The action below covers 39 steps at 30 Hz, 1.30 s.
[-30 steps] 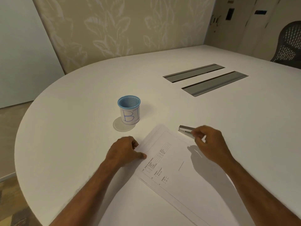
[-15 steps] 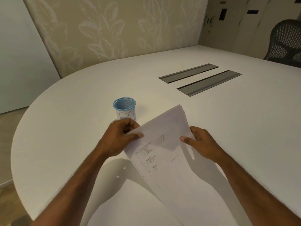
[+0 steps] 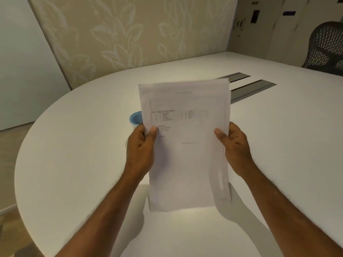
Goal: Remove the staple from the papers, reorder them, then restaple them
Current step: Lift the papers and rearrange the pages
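Note:
A stack of white printed papers is held upright above the white table, its printed side facing me. My left hand grips the stack's left edge, thumb on the front. My right hand grips the right edge the same way. The sheets' top edges are slightly fanned at the upper right. The metal tool that lay by my right hand earlier is out of sight behind the papers. No staple can be made out.
A blue cup stands on the round white table, mostly hidden behind the papers' left edge. Two grey cable slots lie further back at right. A black mesh chair sits at the far right.
The papers went from lying flat on the table to being lifted and held upright in both hands. My right hand left the metal tool and took the stack's right edge.

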{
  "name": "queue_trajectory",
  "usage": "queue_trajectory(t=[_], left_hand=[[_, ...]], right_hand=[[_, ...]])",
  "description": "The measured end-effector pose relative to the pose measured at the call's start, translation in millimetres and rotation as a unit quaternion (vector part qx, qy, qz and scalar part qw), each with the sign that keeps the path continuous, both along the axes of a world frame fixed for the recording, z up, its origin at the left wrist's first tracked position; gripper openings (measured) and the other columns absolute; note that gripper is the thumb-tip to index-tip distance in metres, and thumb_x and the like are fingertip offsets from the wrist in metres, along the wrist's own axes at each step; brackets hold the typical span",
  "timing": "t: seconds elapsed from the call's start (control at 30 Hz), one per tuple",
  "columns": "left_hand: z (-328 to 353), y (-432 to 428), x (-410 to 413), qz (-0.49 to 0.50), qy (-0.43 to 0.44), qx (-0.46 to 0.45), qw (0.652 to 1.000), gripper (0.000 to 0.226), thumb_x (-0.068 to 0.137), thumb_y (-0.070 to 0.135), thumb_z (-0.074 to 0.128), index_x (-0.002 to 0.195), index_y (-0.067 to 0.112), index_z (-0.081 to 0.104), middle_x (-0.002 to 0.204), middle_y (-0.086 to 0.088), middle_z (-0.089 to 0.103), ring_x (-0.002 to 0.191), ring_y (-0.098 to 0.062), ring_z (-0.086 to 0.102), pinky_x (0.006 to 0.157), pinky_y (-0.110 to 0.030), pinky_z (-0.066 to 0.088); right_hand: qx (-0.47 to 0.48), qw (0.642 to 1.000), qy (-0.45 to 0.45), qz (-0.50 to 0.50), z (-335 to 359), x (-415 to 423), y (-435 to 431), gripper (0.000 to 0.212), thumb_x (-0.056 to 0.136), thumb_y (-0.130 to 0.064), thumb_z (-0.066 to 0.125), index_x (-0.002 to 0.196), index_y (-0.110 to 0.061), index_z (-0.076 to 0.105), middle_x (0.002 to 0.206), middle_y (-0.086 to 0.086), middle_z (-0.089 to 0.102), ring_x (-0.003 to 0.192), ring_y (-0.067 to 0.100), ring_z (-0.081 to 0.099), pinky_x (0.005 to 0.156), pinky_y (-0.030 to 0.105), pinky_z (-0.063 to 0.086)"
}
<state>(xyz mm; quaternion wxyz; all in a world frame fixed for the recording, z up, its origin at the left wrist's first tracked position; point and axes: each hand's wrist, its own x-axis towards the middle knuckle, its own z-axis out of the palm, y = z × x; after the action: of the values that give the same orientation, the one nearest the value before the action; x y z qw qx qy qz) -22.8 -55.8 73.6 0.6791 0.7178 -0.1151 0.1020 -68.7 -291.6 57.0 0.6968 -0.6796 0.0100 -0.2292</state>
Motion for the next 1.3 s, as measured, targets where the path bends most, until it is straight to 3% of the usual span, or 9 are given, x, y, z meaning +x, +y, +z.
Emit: queue_trajectory(t=[0.23,0.37,0.47,0.6,0.77,0.9,1.03,1.2,1.3], left_hand=[[34.1,3.1,-7.7,-0.030,-0.121,-0.003,0.992,0.032,0.095,0.030,0.053,0.123,0.015,0.057,0.121,-0.001,0.067,0.106,-0.015,0.066,0.085,-0.027,0.058],[22.0,-3.7,-14.0,-0.006,-0.120,0.005,0.993,0.027,0.098,0.017,0.053,0.123,0.009,0.054,0.120,-0.003,0.063,0.110,-0.013,0.063,0.087,-0.022,0.056],[23.5,-3.2,-12.2,0.003,-0.125,-0.012,0.992,0.029,0.095,0.025,0.053,0.119,0.010,0.053,0.112,0.008,0.064,0.099,0.000,0.064,0.078,-0.012,0.054],[15.4,-2.4,-8.3,0.002,-0.098,0.009,0.995,0.029,0.098,0.022,0.052,0.124,0.009,0.055,0.120,-0.001,0.066,0.106,-0.012,0.065,0.084,-0.016,0.056],[9.5,-5.8,-9.1,0.011,-0.084,0.004,0.996,0.027,0.100,0.020,0.048,0.123,0.009,0.058,0.114,0.001,0.068,0.094,-0.006,0.067,0.082,-0.013,0.056],[12.0,-5.3,-8.9,0.030,-0.094,-0.042,0.994,0.018,0.099,0.020,0.047,0.111,0.018,0.060,0.100,0.016,0.069,0.085,0.005,0.066,0.069,-0.008,0.052],[13.2,0.3,-5.8,0.090,-0.065,-0.129,0.985,0.023,0.101,0.021,0.045,0.099,0.037,0.062,0.089,0.031,0.070,0.081,0.010,0.065,0.066,-0.007,0.051],[4.2,1.6,-5.7,0.111,-0.005,-0.234,0.966,0.029,0.101,0.022,0.047,0.091,0.043,0.065,0.090,0.032,0.071,0.089,0.005,0.066,0.077,-0.017,0.053],[-6.3,-5.4,-9.0,0.091,0.022,-0.293,0.951,0.028,0.101,0.020,0.047,0.094,0.038,0.067,0.094,0.025,0.074,0.095,0.000,0.067,0.081,-0.020,0.053]], right_hand=[[0.016,0.990,-0.138,-0.024,32.3,-10.8,10.3,0.022,0.091,-0.016,0.055,0.112,-0.020,0.052,0.105,-0.009,0.070,0.093,0.012,0.069,0.072,0.022,0.056],[-0.017,0.992,-0.113,-0.046,23.0,-14.5,16.1,0.026,0.092,-0.017,0.053,0.117,-0.012,0.052,0.106,-0.006,0.068,0.092,0.010,0.069,0.071,0.021,0.056],[-0.020,0.990,-0.124,-0.058,22.8,-15.4,16.3,0.018,0.091,-0.021,0.055,0.109,-0.024,0.055,0.100,-0.016,0.070,0.093,0.014,0.070,0.070,0.023,0.057],[-0.013,0.991,-0.126,-0.043,16.0,-17.9,20.0,0.018,0.094,-0.014,0.053,0.109,-0.025,0.054,0.101,-0.017,0.070,0.094,0.016,0.069,0.070,0.024,0.058],[-0.011,0.991,-0.121,-0.056,12.3,-18.8,20.3,0.015,0.095,-0.014,0.052,0.105,-0.025,0.056,0.097,-0.018,0.071,0.090,0.009,0.069,0.069,0.020,0.057],[-0.021,0.995,-0.093,-0.042,13.6,-19.7,15.8,0.012,0.089,-0.026,0.056,0.102,-0.026,0.057,0.096,-0.015,0.071,0.088,0.013,0.070,0.068,0.021,0.057],[-0.059,0.998,0.023,0.012,-2.3,-31.5,-7.3,0.024,0.078,-0.033,0.073,0.100,-0.024,0.069,0.097,-0.007,0.075,0.088,0.017,0.071,0.068,0.023,0.058],[0.246,0.961,0.057,0.114,-37.5,-46.2,-10.0,0.032,0.079,-0.008,0.057,0.105,-0.019,0.073,0.111,0.007,0.073,0.102,0.026,0.068,0.082,0.034,0.058],[0.275,0.952,0.038,0.131,-46.1,-45.3,13.5,0.035,0.082,-0.007,0.056,0.112,-0.020,0.069,0.118,0.007,0.069,0.107,0.026,0.065,0.088,0.035,0.056]])
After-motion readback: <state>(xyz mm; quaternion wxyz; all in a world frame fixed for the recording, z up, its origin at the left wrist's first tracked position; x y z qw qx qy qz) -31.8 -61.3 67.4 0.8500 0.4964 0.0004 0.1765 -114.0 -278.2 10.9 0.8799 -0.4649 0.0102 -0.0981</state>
